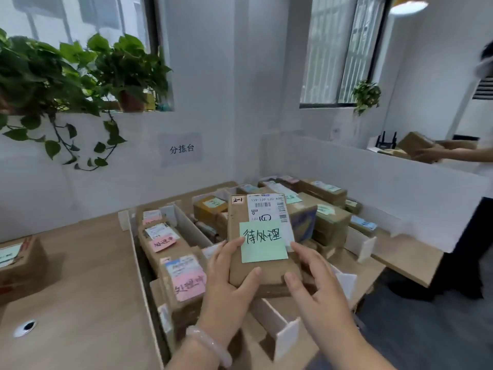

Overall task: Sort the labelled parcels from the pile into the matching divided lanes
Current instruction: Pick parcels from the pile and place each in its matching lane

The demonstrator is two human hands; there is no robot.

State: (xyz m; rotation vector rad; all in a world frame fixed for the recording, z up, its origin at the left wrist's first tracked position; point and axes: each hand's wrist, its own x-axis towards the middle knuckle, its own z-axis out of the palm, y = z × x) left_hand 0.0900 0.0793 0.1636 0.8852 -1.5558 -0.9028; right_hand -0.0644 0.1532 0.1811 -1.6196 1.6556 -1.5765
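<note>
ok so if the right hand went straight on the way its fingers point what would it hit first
The parcel, which it touches now: the right hand points up and left, at the parcel's right edge by the green note. Depth there is hard to judge.

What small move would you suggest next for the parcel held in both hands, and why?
Probably lower the parcel into the lane whose box bears a green note, since its own sticky note is green too, while the leftmost lane's notes are pink. The left hand and right hand hold it above them.
</note>
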